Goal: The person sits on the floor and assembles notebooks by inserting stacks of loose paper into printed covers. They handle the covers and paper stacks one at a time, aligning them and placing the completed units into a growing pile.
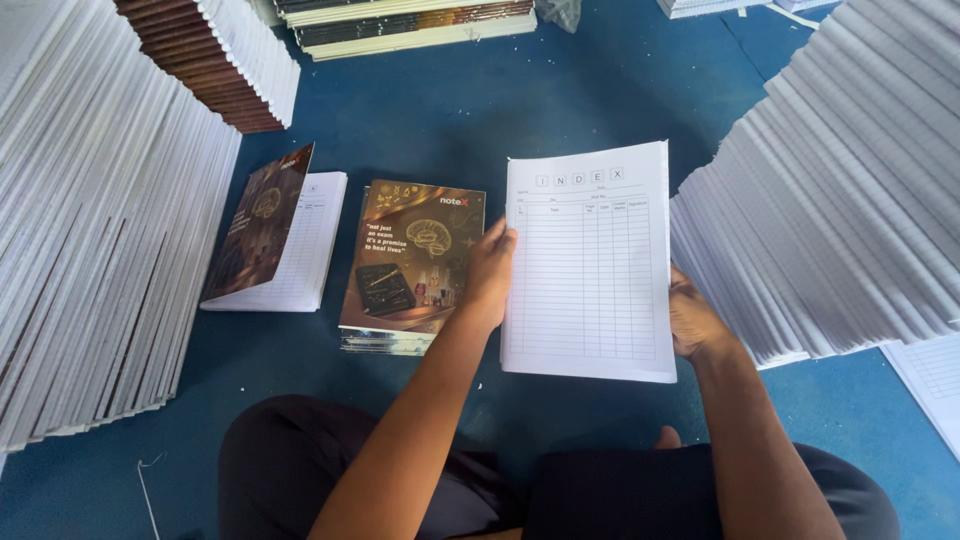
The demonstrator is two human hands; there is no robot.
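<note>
Pages [588, 265] — a white block of ruled sheets with a printed table on top — sit upright between our two hands above the blue floor [450, 110]. Our left hand [490, 272] is closed on the block's left edge, thumb across the front and fingers behind. Our right hand [692, 320] clasps the right edge low down, its fingers hidden behind the paper.

Just left of the block, touching our left hand's back in this view, lies a small pile of brown covers [410, 262] with a gold brain picture, flat on the floor. Further left we see a half-open notebook [275, 232], its cover lifted off the white pages beneath.

Tall slanting stacks of white page blocks flank us — one at the left [95, 220], one at the right [835, 210]. More finished notebooks [405, 25] are piled at the top, and our dark trousers [300, 460] fill the bottom.
</note>
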